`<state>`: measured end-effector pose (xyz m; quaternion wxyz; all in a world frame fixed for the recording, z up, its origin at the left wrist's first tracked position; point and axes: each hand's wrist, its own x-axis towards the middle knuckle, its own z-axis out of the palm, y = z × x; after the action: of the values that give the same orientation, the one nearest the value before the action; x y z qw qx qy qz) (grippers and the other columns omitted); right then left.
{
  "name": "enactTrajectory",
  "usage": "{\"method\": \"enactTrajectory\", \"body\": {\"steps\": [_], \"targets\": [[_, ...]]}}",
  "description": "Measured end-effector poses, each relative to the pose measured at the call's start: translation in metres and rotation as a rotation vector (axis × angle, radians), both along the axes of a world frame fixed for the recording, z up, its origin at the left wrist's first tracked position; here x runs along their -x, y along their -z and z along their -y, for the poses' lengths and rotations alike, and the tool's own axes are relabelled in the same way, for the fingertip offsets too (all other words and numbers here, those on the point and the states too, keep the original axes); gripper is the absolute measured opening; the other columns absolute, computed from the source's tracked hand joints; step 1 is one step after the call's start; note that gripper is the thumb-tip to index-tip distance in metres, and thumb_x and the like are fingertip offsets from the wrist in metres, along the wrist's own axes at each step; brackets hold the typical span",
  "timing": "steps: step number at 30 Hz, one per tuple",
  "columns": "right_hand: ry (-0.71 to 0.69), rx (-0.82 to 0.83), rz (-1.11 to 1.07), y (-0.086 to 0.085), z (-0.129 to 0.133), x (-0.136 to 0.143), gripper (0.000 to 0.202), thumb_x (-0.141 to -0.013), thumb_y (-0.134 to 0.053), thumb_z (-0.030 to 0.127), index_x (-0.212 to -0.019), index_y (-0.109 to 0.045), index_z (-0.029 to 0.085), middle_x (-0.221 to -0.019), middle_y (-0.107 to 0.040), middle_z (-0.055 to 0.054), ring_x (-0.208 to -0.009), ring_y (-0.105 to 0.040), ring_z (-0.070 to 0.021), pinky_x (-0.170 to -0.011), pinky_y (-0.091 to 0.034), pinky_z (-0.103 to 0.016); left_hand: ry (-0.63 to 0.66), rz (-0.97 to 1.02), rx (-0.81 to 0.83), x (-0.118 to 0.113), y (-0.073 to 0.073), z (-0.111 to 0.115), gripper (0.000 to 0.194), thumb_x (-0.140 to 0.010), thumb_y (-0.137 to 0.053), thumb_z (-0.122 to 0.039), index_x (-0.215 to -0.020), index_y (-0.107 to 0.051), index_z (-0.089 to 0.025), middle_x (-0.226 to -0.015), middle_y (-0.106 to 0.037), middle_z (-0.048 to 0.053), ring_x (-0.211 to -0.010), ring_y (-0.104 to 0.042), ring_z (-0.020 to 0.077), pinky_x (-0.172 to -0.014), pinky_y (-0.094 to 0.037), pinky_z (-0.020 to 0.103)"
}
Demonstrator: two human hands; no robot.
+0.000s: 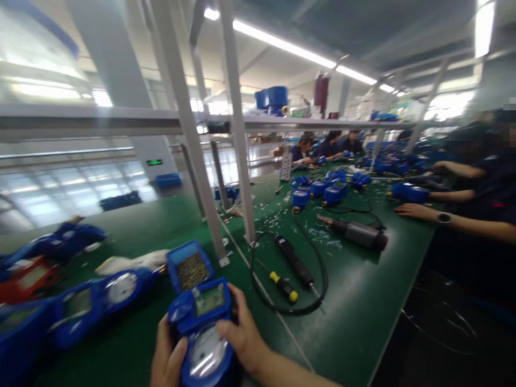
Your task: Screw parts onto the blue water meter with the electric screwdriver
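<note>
A blue meter point(207, 338) with a small grey display and a round clear dial is held between my two hands, low in the view. My left hand point(168, 349) grips its left side, fingers curled round the casing. On the other side my right hand point(244, 333) clasps it, the thumb lying over the dial's edge. Just beyond the meter stands a blue bin point(189, 263) of small brass-coloured screws. More blue meters point(121, 287) lie on the green table to the left. A yellow-and-black screwdriver point(284, 286) and a black electric screwdriver point(294, 260) rest to the right.
A heat gun point(357, 234) lies on the green table point(342, 301), whose right edge runs diagonally. White shelf posts point(237, 134) rise from the tabletop. An orange meter point(30, 279) sits far left. Co-workers handle blue meters at the right, one person's hand point(417, 211) resting on the table.
</note>
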<state>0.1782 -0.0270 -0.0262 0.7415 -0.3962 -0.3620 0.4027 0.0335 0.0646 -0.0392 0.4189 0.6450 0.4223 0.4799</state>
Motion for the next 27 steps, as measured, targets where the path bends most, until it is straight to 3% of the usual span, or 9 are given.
{"method": "enactTrajectory", "body": {"steps": [2, 6, 16, 20, 24, 27], "targets": [[-0.050, 0.076, -0.010, -0.005, 0.011, -0.002, 0.083, -0.074, -0.070, 0.048, -0.144, -0.036, 0.020, -0.135, -0.057, -0.012, -0.122, -0.058, -0.0300, -0.105, -0.047, -0.046, 0.106, 0.061, -0.015, 0.001, -0.005, 0.014, 0.082, -0.074, -0.060, -0.073, -0.132, -0.045, -0.017, -0.138, -0.052, 0.017, -0.131, -0.045, 0.0424, -0.113, -0.033, 0.062], [-0.063, 0.185, 0.006, -0.003, 0.016, -0.007, 0.081, -0.075, -0.072, 0.049, -0.142, -0.036, 0.020, -0.135, -0.058, -0.014, -0.117, -0.061, -0.0295, -0.104, -0.047, -0.047, 0.243, 0.111, -0.104, -0.004, -0.009, 0.027, 0.071, -0.089, -0.051, -0.062, -0.141, -0.036, -0.016, -0.141, -0.048, 0.016, -0.133, -0.044, 0.0355, -0.116, -0.031, 0.052], [-0.002, 0.189, 0.156, 0.001, 0.020, -0.010, 0.070, -0.083, -0.066, 0.054, -0.139, -0.044, 0.018, -0.130, -0.063, -0.014, -0.118, -0.061, -0.0311, -0.096, -0.054, -0.045, 0.284, 0.147, -0.174, -0.004, -0.010, 0.035, 0.065, -0.093, -0.050, -0.056, -0.141, -0.035, -0.015, -0.140, -0.048, 0.014, -0.132, -0.043, 0.0329, -0.114, -0.031, 0.048], [-0.032, 0.225, 0.288, 0.002, 0.016, -0.024, 0.082, -0.079, -0.068, 0.060, -0.143, -0.039, 0.018, -0.137, -0.056, -0.016, -0.125, -0.055, -0.0330, -0.108, -0.044, -0.052, 0.283, 0.151, -0.174, -0.003, -0.009, 0.034, 0.065, -0.093, -0.051, -0.055, -0.141, -0.035, -0.015, -0.140, -0.049, 0.014, -0.131, -0.044, 0.0328, -0.114, -0.032, 0.048], [0.015, 0.145, 0.663, -0.019, 0.005, -0.047, 0.093, -0.073, -0.075, 0.058, -0.149, -0.032, 0.023, -0.154, -0.038, -0.012, -0.144, -0.032, -0.0315, -0.122, -0.022, -0.054, 0.272, 0.125, -0.174, -0.004, -0.013, 0.035, 0.065, -0.093, -0.050, -0.056, -0.141, -0.035, -0.015, -0.140, -0.048, 0.015, -0.130, -0.045, 0.0328, -0.114, -0.032, 0.048], [-0.088, 0.084, 0.854, -0.041, -0.006, -0.054, 0.095, -0.072, -0.078, 0.055, -0.149, -0.033, 0.022, -0.147, -0.044, -0.013, -0.136, -0.043, -0.0312, -0.117, -0.033, -0.052, 0.278, 0.120, -0.167, -0.004, -0.015, 0.037, 0.065, -0.093, -0.049, -0.058, -0.140, -0.036, -0.014, -0.140, -0.049, 0.016, -0.129, -0.046, 0.0333, -0.114, -0.032, 0.050]]}}
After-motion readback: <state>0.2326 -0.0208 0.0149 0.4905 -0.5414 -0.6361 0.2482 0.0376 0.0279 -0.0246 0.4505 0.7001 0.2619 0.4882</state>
